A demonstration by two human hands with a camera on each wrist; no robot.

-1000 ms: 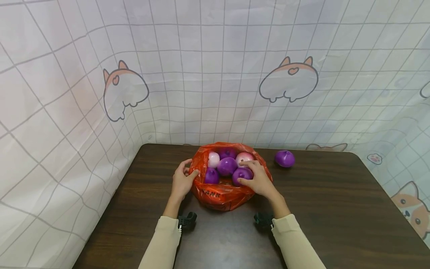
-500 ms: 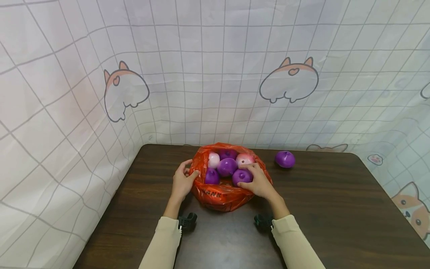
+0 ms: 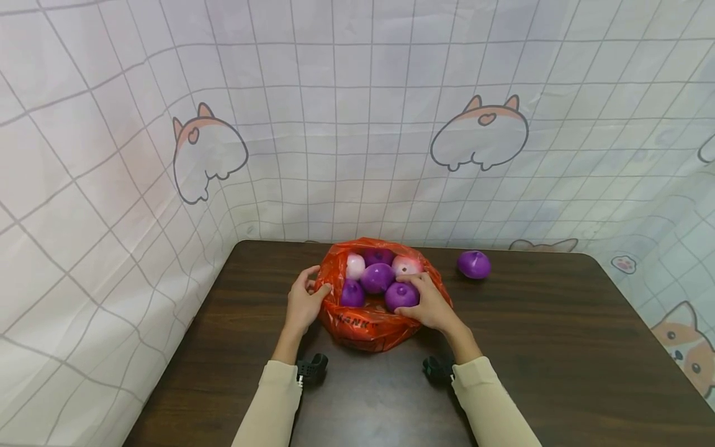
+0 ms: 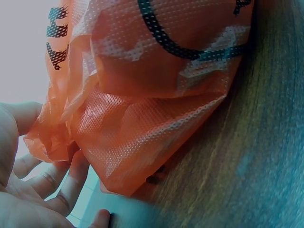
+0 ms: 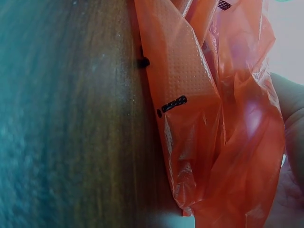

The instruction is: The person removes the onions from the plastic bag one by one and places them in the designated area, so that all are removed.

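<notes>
On the dark wood-grain counter [image 3: 558,329], left hand [image 3: 302,304] pinches the rim of a red-orange plastic bag [image 3: 360,335], right hand [image 3: 434,304] curls part-spread fingers [image 3: 416,279] round a glossy purple nubbed ball [image 3: 401,297] inside (judged step: gripping, in or out unclear; next calls for a steady rim), second purple ball [image 3: 473,265] apart, farther right.

Left forearm [image 3: 272,403] and right forearm [image 3: 491,403] are extended from the near side toward the far side, angled inward, both covered by pale sleeves. Wrists [image 3: 287,344] are left bare. Left hand [image 3: 303,304]: thumb pointed rightward, fingers [image 4: 71,185] bent. Right hand [image 3: 432,303]: arched, thumb placed nearer, fingertips farther, both directed leftward.
</notes>
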